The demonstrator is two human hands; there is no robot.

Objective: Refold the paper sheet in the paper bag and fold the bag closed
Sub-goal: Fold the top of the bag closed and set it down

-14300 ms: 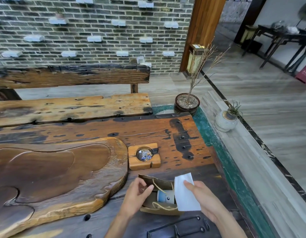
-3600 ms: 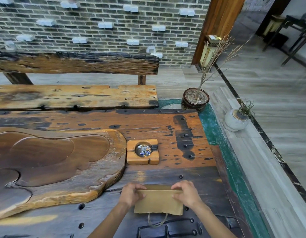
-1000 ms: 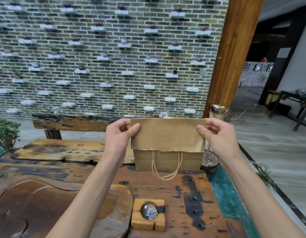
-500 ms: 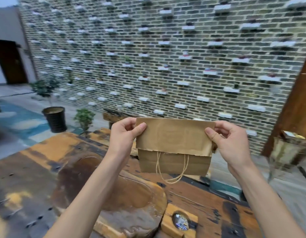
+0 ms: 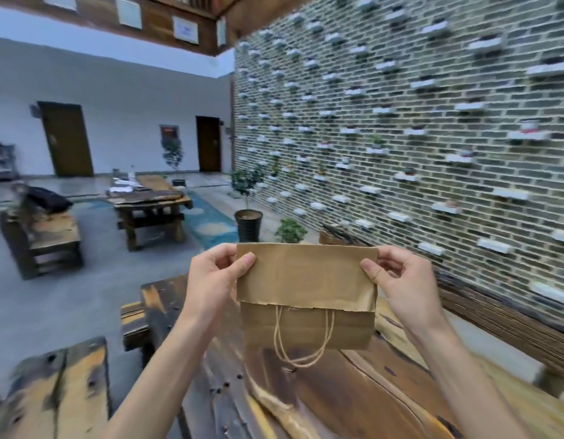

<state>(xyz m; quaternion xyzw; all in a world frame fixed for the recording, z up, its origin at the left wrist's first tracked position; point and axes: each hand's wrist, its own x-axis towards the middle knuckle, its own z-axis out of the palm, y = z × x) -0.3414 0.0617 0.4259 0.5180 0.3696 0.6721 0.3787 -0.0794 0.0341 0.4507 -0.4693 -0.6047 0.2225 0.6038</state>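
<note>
I hold a brown paper bag (image 5: 307, 324) up in the air in front of me, above the wooden table. Its top is folded down toward me as a wide flap (image 5: 306, 275), and a twine handle loop (image 5: 301, 343) hangs out below the flap's edge. My left hand (image 5: 215, 280) pinches the bag's top left corner, thumb on the flap. My right hand (image 5: 401, 283) pinches the top right corner the same way. The paper sheet is not visible; whatever is inside the bag is hidden.
A dark wooden table (image 5: 306, 400) lies below the bag, with a bench (image 5: 511, 324) at its right. A brick wall with small shelves (image 5: 401, 122) rises on the right. Potted plants (image 5: 249, 201), another wooden table (image 5: 147, 204) and a bench (image 5: 43, 239) stand further off at left.
My view has swung left, so the courtyard, doors and far table now show. Both hands keep the same grip on the folded bag, held at about the same height.
</note>
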